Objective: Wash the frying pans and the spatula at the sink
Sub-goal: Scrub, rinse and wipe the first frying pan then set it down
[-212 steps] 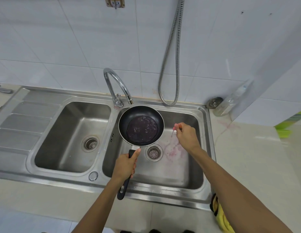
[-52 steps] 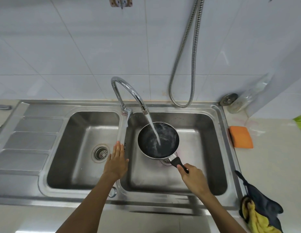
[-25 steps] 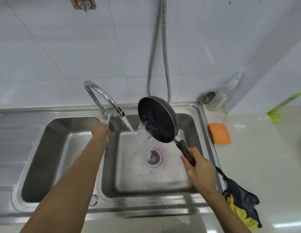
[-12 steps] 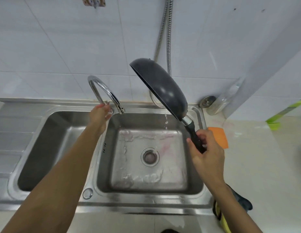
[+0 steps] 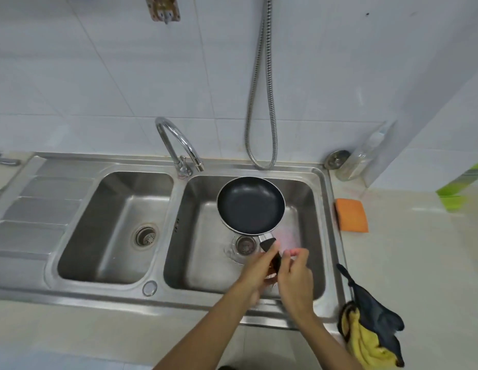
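Steel double sink (image 5: 99,295); over its right basin I hold a black frying pan (image 5: 250,205), cavity up. My left hand (image 5: 255,275) wraps the handle (image 5: 267,243); my right hand (image 5: 296,276) crowds against it, blurred, and I cannot tell its grip. I judge a wet handle shared this way could slip and drop into the sink. The faucet (image 5: 179,140) behind the sink limits lifting; a cloth (image 5: 371,332) and an orange sponge (image 5: 351,214) lie right of it.
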